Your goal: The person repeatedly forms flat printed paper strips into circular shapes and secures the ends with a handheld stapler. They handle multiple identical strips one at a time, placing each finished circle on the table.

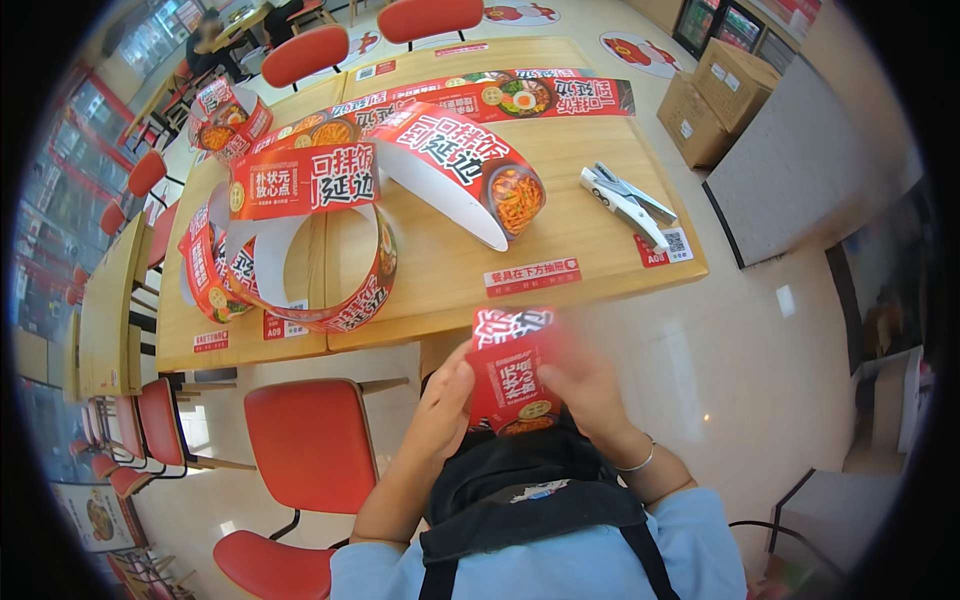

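Observation:
A red printed paper strip (512,372) with a food picture is held upright close to my chest. My left hand (447,405) grips its left edge and my right hand (588,385) grips its right edge; a thin bracelet sits on the right wrist. Ahead, on the wooden table (560,250), lie several more red and white strips curled into loops (330,250). A white stapler-like hand tool (628,205) rests on the table at the right, apart from both hands.
A red chair (312,445) stands at my left, and more red chairs line the other tables. Cardboard boxes (715,100) sit on the floor at the far right. A person sits at a far table, upper left. A black bag strap crosses my chest.

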The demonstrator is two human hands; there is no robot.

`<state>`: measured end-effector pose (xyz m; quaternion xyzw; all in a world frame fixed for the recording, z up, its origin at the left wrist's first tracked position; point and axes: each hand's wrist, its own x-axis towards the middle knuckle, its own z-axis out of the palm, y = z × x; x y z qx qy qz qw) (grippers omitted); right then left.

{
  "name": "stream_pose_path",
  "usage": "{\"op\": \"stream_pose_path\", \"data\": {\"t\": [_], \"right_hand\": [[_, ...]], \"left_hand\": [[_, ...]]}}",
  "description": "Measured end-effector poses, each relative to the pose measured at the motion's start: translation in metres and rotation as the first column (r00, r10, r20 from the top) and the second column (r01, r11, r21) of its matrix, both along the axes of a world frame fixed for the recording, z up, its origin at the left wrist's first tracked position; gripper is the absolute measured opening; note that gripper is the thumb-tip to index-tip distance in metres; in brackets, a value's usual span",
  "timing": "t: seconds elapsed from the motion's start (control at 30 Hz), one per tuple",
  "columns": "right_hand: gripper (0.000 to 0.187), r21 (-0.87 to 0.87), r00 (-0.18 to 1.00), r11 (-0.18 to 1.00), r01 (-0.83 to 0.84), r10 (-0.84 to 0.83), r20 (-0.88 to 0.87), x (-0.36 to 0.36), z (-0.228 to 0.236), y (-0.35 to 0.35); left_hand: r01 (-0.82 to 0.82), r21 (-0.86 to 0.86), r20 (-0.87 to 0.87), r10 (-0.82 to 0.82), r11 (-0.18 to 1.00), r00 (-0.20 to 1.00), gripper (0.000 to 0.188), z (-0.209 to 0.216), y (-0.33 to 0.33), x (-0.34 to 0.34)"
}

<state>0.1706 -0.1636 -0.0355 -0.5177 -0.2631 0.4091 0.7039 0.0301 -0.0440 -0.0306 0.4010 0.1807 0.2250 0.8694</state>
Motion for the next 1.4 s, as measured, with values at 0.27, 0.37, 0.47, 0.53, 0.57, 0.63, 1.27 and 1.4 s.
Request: {"op": "stream_pose_path", "data": {"t": [0.27,0.37,0.47,0.53,0.57,0.63,1.27,1.4], "right_hand": [[0.024,-0.041,0.976,0.999,0.008,0.002,0.217,-0.002,-0.021,0.005],[0.021,-0.029,0.989,0.999,-0.018,0.022,0.147,-0.001,-0.026,0.004],[0.019,-0.06,0.995,0.998,-0.012,0.018,0.1,-0.002,-0.018,0.007],[0.019,-0.057,0.997,0.998,-0.005,0.01,0.074,-0.003,-0.017,0.008],[0.019,-0.057,0.998,0.998,-0.002,0.006,0.061,-0.004,-0.017,0.009],[0.019,-0.046,0.999,0.999,0.005,-0.002,0.046,-0.004,-0.018,0.009],[0.018,-0.032,0.996,0.999,0.028,-0.025,0.091,0.001,-0.006,0.021],[0.019,-0.037,0.996,0.999,0.028,-0.025,0.089,0.002,-0.006,0.022]], "left_hand": [[-0.063,-0.355,0.126,0.115,0.933,0.985,0.04,-0.002,0.015,0.018],[-0.083,-0.405,0.155,0.158,0.91,0.975,0.042,0.004,0.02,0.022],[-0.085,-0.406,0.162,0.163,0.91,0.973,0.045,0.002,0.021,0.026],[-0.103,-0.394,0.177,0.185,0.913,0.967,0.046,0.002,0.019,0.029],[-0.117,-0.39,0.185,0.202,0.913,0.962,0.046,0.004,0.018,0.031],[-0.111,-0.364,0.215,0.2,0.925,0.956,0.044,0.004,0.017,0.032],[-0.021,-0.24,0.061,0.037,0.97,0.997,0.033,0.004,0.026,0.028],[-0.033,-0.242,0.06,0.049,0.97,0.997,0.035,0.005,0.026,0.032]]}}
